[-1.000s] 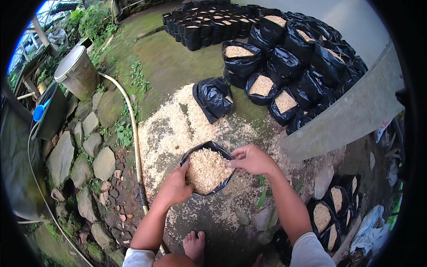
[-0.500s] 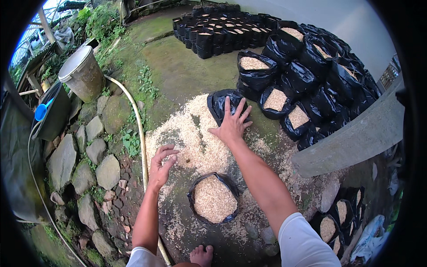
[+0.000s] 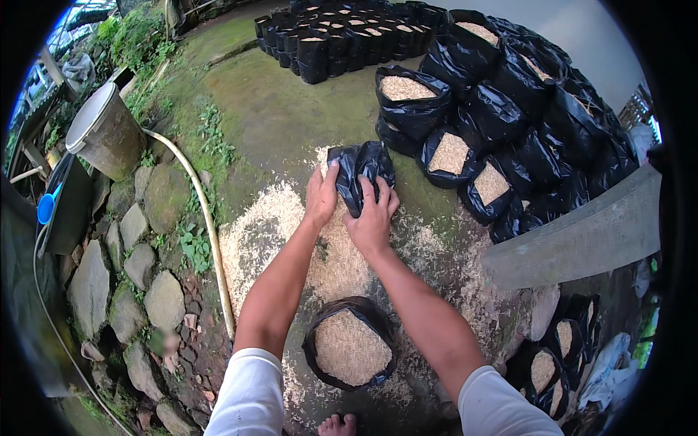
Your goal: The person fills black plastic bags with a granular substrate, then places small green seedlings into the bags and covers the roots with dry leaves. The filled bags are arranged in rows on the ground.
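Between my two hands a black plastic bag (image 3: pixel 355 168) stands among loose wood shavings (image 3: pixel 265 229), its top crumpled so that its inside is hidden. My left hand (image 3: pixel 321 196) presses along its left side, thumb against the plastic. On the near right side my right hand (image 3: pixel 372 224) grips it with bent fingers. Closer to me, below my forearms, another black bag (image 3: pixel 311 349) stands upright with its mouth wide, filled with pale shavings (image 3: pixel 352 347).
Filled black bags (image 3: pixel 494 112) are stacked at the right, with rows of smaller ones (image 3: pixel 313 58) behind. A grey curved slab (image 3: pixel 574 236) juts in from the right. At left are a hose (image 3: pixel 207 211), a dirty bucket (image 3: pixel 109 138), a blue scoop (image 3: pixel 46 208) and stones (image 3: pixel 91 287).
My left hand has moved up and right from above the shavings onto the bag. My right hand has gone from spread fingers over the bag to gripping its near side.
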The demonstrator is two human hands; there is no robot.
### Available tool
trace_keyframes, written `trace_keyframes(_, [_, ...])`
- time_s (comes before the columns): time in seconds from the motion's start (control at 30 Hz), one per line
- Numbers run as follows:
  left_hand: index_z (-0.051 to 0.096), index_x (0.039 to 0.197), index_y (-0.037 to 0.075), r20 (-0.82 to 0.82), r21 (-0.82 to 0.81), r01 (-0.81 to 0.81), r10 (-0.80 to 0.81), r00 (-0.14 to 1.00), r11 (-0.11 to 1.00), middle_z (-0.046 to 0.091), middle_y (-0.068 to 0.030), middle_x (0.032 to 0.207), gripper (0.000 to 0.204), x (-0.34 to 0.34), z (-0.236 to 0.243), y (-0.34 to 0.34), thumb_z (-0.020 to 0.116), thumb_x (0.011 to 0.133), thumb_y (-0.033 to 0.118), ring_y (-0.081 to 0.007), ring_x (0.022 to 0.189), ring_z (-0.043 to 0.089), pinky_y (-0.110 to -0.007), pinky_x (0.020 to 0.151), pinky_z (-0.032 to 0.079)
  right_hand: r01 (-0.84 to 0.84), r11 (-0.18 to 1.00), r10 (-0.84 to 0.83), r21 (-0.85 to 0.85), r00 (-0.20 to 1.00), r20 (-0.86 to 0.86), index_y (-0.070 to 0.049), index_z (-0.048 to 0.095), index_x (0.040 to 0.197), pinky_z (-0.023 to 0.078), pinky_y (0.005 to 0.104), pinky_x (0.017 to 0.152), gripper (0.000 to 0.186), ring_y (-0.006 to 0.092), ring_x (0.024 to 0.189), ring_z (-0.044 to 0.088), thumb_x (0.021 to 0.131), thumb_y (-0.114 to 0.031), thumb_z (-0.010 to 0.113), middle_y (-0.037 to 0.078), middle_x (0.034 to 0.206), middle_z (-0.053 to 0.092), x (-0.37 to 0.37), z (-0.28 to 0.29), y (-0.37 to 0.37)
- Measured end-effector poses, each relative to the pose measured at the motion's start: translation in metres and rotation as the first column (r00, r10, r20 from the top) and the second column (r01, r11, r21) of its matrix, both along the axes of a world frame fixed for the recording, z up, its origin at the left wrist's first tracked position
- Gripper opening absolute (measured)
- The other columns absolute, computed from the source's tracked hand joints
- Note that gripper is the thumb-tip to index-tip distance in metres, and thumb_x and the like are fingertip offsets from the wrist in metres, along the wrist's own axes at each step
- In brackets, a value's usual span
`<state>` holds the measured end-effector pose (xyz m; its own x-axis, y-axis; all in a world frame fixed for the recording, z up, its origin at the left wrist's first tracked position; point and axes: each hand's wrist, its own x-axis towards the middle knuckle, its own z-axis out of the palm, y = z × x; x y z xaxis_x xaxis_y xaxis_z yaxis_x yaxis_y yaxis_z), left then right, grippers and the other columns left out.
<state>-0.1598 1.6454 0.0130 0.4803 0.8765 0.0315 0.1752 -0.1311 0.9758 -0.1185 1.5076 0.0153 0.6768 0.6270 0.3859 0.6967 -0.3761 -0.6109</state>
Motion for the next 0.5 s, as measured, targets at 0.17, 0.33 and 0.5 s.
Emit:
trace_keyframes(0.17, [0.052,0.134,-0.019,-0.121,0.064,-0.008,0.016,0.993,0.998,0.052,-0.0404,0.14,0.084,-0.006,0.063,-0.046,0.051,0.101,0.058,-0.0513,0.133,0.051,-0.049,0.114,0.037,0.063,0.983,-0.017,0.175,0.967,-0.255,-0.014,0.042,0.147,0.044,0.0505,0.109,0.091,0.0405,0.124,0.052,0.066,0.002,0.082,0.018,0.142,0.049,-0.007,0.032,-0.023])
trace_keyframes(0.33, [0.05,0.137,-0.02,-0.376,0.124,0.228,-0.167,0.912,0.966,0.057,-0.0398,0.136,0.086,-0.002,0.141,-0.078,0.054,0.1,0.057,-0.048,0.132,0.054,-0.044,0.113,0.041,0.263,0.833,0.395,0.486,0.332,-0.857,-0.01,0.043,0.139,0.055,0.0433,0.088,0.074,0.0233,0.103,0.066,0.075,0.006,0.076,0.006,0.116,0.062,-0.011,0.085,-0.073])
trace_keyframes(0.5, [0.061,0.142,0.0,-0.254,0.177,0.442,-0.393,0.884,0.879,0.052,-0.0293,0.149,0.064,-0.03,0.12,-0.102,0.065,0.096,0.044,-0.043,0.141,0.049,-0.043,0.119,0.037,0.232,0.966,0.056,0.11,0.23,-0.972,-0.011,0.033,0.15,0.052,0.0581,0.087,0.082,0.0261,0.106,0.065,0.08,-0.012,0.076,0.013,0.122,0.062,0.006,0.101,-0.142])
